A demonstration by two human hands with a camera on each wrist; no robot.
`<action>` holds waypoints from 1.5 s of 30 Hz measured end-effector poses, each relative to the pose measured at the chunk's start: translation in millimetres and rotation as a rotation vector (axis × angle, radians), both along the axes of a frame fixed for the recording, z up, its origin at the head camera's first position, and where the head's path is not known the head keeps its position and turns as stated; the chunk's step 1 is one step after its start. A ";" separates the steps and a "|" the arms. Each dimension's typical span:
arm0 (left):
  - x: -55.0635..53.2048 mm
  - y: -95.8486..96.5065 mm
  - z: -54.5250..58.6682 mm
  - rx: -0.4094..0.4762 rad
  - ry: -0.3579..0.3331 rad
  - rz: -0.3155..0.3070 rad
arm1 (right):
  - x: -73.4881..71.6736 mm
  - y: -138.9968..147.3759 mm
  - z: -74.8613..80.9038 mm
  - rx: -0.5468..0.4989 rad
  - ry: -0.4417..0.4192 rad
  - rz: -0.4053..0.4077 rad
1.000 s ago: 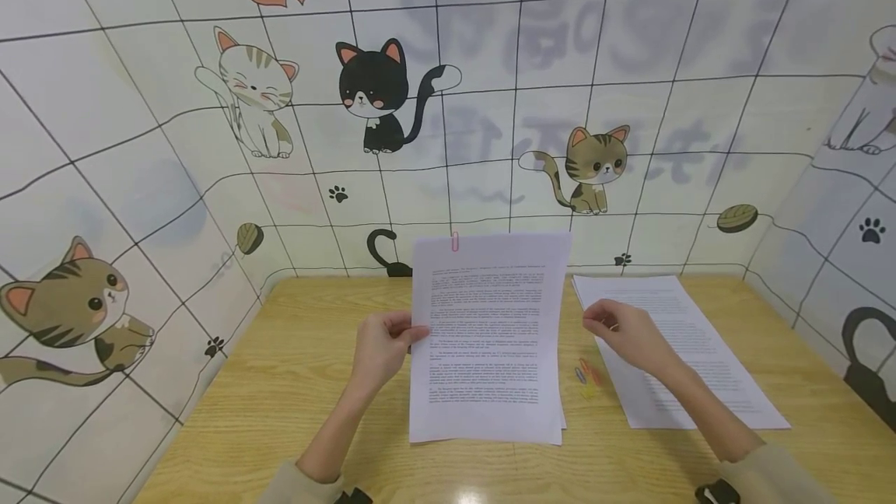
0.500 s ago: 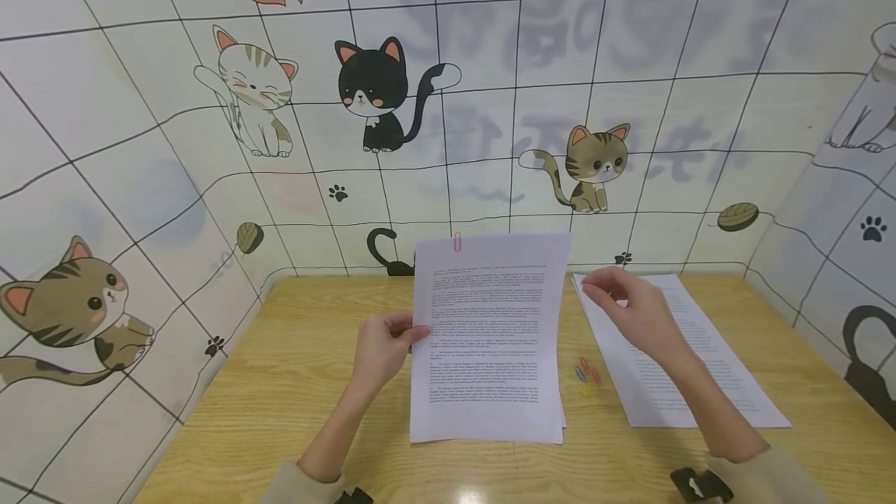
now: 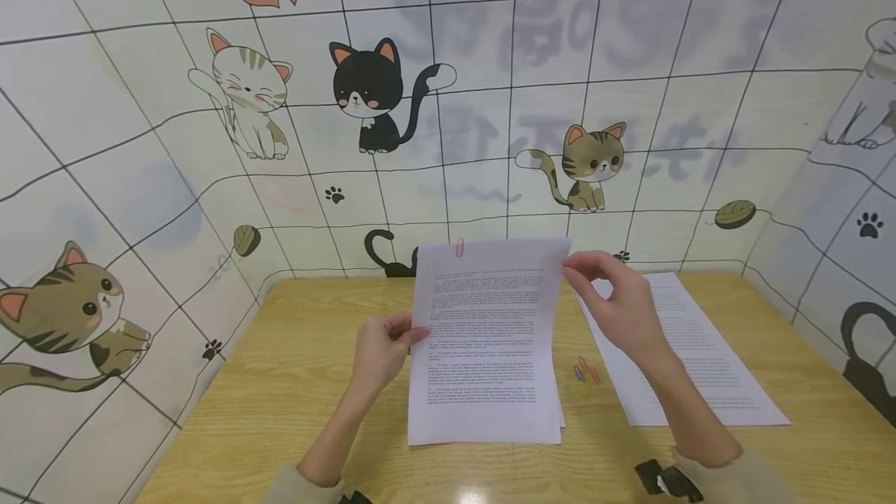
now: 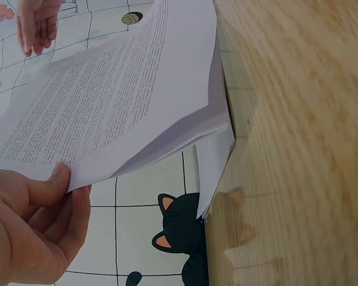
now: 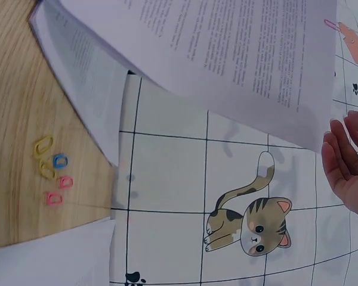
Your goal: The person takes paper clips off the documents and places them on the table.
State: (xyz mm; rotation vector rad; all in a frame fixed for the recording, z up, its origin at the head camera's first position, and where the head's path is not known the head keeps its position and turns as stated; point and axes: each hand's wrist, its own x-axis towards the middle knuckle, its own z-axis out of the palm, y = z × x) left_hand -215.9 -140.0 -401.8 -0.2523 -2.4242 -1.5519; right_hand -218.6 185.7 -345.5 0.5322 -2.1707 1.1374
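My left hand [image 3: 381, 348] pinches the left edge of an upright bundle of printed sheets [image 3: 490, 333], thumb in front and fingers behind. A pink paper clip [image 3: 460, 247] sits on the bundle's top edge, left of the middle. In the left wrist view the lower sheets fan apart. My right hand [image 3: 619, 302] is by the bundle's upper right corner, its fingers loosely bent. The right wrist view shows those fingers [image 5: 337, 161] right beside the corner, thumb and fingertips slightly apart; whether they touch the paper I cannot tell.
Several loose paper clips [image 3: 584, 373], yellow, blue and pink, lie on the wooden table [image 3: 280, 411] right of the bundle. A second stack of printed paper [image 3: 714, 379] lies flat farther right. Behind the table stands a wall [image 3: 476, 201] with cartoon cats.
My right hand has risen and moved left, from above the flat stack to the bundle's upper right corner. My left hand keeps its hold, nearly still.
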 end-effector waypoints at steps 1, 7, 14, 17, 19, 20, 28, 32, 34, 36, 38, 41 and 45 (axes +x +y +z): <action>0.1 0.0 -0.1 -0.002 0.004 -0.001 | 0.2 -2.7 1.1 -0.010 0.016 0.006; 0.7 0.7 0.4 -0.020 0.034 0.000 | 3.0 -17.6 7.3 -0.055 0.090 0.062; 0.9 2.0 -0.2 -0.049 0.054 0.004 | 5.5 -32.2 11.1 -0.070 0.122 0.103; 1.3 2.4 -0.2 -0.060 0.071 0.000 | 5.6 -37.8 11.4 -0.072 0.148 0.129; 1.4 2.6 -0.3 -0.063 0.083 -0.005 | 5.8 -41.8 12.0 -0.075 0.173 0.149; 1.4 2.6 -0.6 -0.066 0.088 -0.006 | 6.0 -43.9 12.5 -0.079 0.184 0.160; 2.8 4.3 0.0 -0.102 0.116 -0.012 | 6.9 -57.7 15.7 -0.089 0.244 0.194; 5.0 5.4 1.2 -0.137 0.142 -0.006 | 5.1 -63.8 15.0 -0.089 0.258 0.204; 5.8 5.8 1.1 -0.157 0.158 -0.005 | 3.9 -66.5 14.4 -0.091 0.258 0.216; 6.8 6.2 1.4 -0.174 0.169 -0.006 | 3.4 -68.9 13.8 -0.090 0.256 0.228; 7.7 6.6 2.0 -0.185 0.172 -0.005 | 3.4 -70.7 12.6 -0.093 0.247 0.241; 8.8 7.1 3.6 -0.192 0.168 -0.004 | 3.6 -72.5 11.0 -0.092 0.236 0.249; 8.8 7.0 4.7 -0.197 0.166 -0.006 | 2.9 -73.4 8.8 -0.084 0.230 0.252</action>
